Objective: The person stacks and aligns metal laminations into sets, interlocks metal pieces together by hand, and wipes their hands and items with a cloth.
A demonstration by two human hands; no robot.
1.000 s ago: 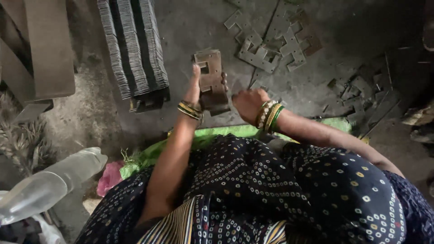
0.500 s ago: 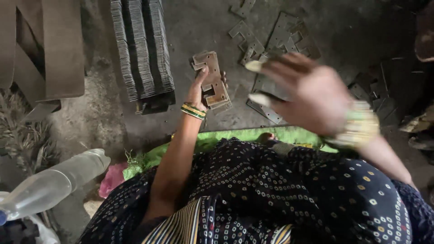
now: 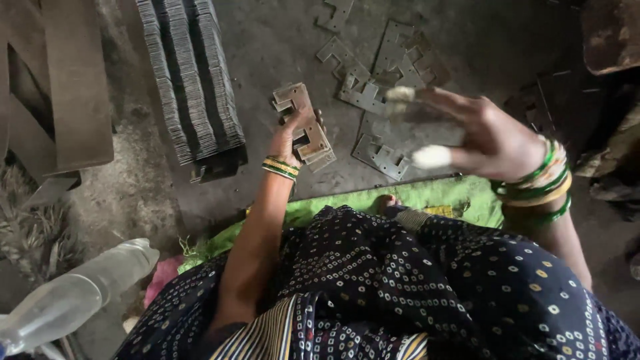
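Our left hand reaches forward with the arm stretched straight out from our lap, fingers curled down in a grip and bangles at the wrist. Our right hand hangs raised nearer our lap, blurred, fingers spread loose, two tips wrapped white.

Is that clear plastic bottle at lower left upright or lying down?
Lying down. The clear plastic bottle rests on its side on the floor, slanting across the corner, beside the person's dotted garment.
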